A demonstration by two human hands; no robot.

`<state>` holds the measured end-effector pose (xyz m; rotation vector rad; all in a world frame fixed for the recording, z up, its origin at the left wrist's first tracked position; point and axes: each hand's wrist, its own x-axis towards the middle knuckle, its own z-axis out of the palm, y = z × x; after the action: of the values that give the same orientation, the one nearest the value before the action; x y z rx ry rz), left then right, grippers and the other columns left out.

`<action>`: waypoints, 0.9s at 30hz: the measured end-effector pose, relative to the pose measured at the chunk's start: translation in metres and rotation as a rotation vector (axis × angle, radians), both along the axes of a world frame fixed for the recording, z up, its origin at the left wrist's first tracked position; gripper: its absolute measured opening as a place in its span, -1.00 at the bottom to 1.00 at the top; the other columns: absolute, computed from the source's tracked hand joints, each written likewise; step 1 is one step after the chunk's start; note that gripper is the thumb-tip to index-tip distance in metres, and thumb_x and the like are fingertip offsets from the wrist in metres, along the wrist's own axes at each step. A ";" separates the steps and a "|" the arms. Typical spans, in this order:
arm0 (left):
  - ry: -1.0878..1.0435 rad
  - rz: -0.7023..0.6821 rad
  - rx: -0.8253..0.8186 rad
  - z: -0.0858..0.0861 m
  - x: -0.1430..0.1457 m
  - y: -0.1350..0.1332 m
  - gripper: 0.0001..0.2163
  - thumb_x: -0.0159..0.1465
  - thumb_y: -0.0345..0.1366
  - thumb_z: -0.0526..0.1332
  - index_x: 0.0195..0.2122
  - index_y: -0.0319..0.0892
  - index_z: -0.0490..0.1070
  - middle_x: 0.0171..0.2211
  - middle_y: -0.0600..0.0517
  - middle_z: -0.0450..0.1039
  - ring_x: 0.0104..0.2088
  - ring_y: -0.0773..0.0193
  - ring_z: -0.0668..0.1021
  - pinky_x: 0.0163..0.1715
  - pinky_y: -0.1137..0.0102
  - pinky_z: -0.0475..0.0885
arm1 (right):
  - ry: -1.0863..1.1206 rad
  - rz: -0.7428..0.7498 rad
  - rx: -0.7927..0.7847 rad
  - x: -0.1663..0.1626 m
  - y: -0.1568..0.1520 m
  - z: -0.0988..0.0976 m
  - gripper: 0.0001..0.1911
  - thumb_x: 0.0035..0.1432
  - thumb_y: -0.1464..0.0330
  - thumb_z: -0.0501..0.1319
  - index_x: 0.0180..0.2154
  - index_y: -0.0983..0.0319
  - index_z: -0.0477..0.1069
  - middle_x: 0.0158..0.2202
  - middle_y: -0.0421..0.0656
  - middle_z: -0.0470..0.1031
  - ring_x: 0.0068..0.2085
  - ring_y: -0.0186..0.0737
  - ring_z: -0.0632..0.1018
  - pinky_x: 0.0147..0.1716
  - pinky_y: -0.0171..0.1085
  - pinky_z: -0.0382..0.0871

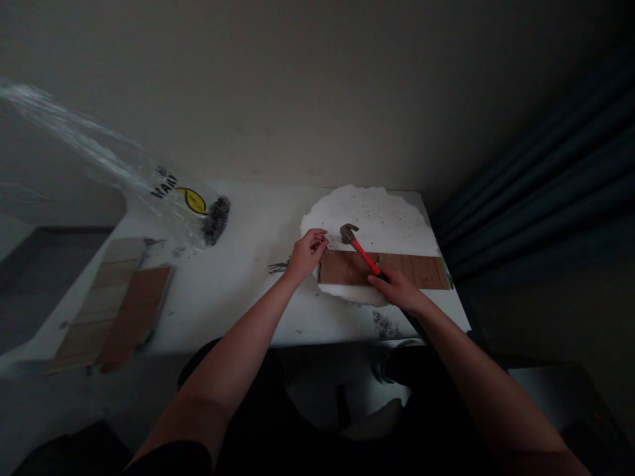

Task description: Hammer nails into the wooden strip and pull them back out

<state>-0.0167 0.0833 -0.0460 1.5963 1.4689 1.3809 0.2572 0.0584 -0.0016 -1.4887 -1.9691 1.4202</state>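
Observation:
My right hand (pixel 397 289) grips the black end of a red-handled hammer (pixel 361 249), whose metal head is raised over the left part of a brown wooden board (pixel 417 271). The board lies across a round white foam slab (pixel 381 211) on the white table (pixel 238 291). At the board's left end, my left hand (pixel 306 252) has its fingertips pinched together; whatever they hold is too small to name. A few loose nails (pixel 278 267) lie on the table just left of that hand.
A clear plastic bag (pixel 163 198) with a yellow label and a dark clump of nails lies at the table's back left. Wooden planks (pixel 116 301) are stacked at the left edge. A dark curtain (pixel 546 178) hangs to the right.

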 end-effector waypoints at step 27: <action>0.181 -0.089 0.047 0.004 0.015 -0.001 -0.84 0.31 -0.26 0.20 -0.13 -0.14 0.49 -0.22 0.01 0.60 -0.23 0.27 0.61 -0.12 0.34 0.50 | 0.039 -0.008 -0.019 0.001 -0.004 0.008 -0.58 0.19 -0.01 0.15 -0.41 0.22 0.35 -0.63 -0.29 0.23 -0.59 -0.37 0.25 -0.63 -0.33 0.04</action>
<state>-0.0013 0.0819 -0.0422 1.8347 1.4569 1.2574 0.2585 0.0543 0.0063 -1.4639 -1.9306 1.4568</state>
